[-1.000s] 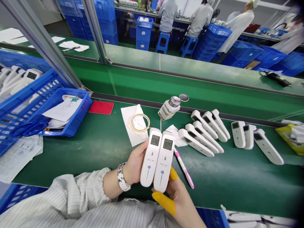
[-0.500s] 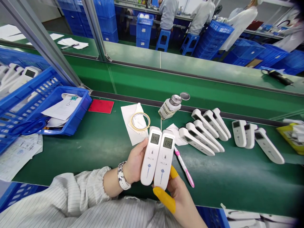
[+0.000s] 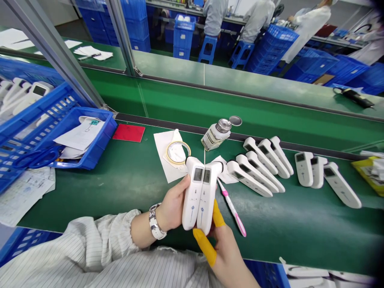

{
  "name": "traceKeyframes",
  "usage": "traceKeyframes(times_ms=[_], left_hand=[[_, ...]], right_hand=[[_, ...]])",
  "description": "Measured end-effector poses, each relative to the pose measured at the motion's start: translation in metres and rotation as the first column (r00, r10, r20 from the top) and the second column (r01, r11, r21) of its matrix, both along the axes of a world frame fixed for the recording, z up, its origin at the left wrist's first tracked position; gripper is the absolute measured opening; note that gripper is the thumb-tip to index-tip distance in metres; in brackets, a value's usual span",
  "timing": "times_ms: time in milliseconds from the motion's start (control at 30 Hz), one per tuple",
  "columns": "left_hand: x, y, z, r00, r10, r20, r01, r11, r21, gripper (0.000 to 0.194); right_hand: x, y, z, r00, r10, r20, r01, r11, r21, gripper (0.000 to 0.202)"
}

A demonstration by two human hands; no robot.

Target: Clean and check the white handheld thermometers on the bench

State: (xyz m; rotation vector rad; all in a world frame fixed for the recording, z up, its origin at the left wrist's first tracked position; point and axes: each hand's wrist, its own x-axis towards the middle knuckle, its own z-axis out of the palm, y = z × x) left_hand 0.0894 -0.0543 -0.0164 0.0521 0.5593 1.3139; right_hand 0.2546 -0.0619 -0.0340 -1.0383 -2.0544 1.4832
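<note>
Two white handheld infrared thermometers are side by side in my hands, turned partly onto their edges, with their screens and buttons still showing. My left hand (image 3: 173, 204) grips the left thermometer (image 3: 191, 204), thumb along its side. On the right thermometer (image 3: 207, 200), my right hand (image 3: 220, 240) closes near the lower end; yellow finger cots cover its thumb and a finger. A pink and white toothbrush (image 3: 232, 210) lies right of them. Behind sit a roll of tape (image 3: 178, 153) on white paper (image 3: 163, 160) and a pump bottle (image 3: 214, 136) with its lid raised.
Several more thermometers (image 3: 255, 178) lie in groups on the green table (image 3: 105, 192) to the right. On the left are a blue tray (image 3: 96, 154) with papers, blue scissors (image 3: 39, 157), a blue crate (image 3: 63, 96) and a red card (image 3: 129, 133). A yellow tray (image 3: 367, 172) stands far right.
Both thermometers have been turned so their faces angle toward each other and their sensor heads show at the sides. The digits on their screens no longer read clearly.
</note>
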Motion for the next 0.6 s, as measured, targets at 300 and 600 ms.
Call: traceKeyframes(times_ms=[300,600], left_hand=[[0.001,-0.002,0.001,0.985,0.076,-0.154,-0.067,0.996,0.064,0.053],[0.001,-0.002,-0.005,0.983,0.065,-0.172,-0.052,0.996,0.078,0.036]], right_hand=[[-0.008,0.004,0.004,0.998,0.046,-0.052,-0.051,0.993,-0.107,0.041],[-0.003,-0.002,-0.008,0.977,-0.083,-0.194,0.032,0.967,-0.253,0.049]])
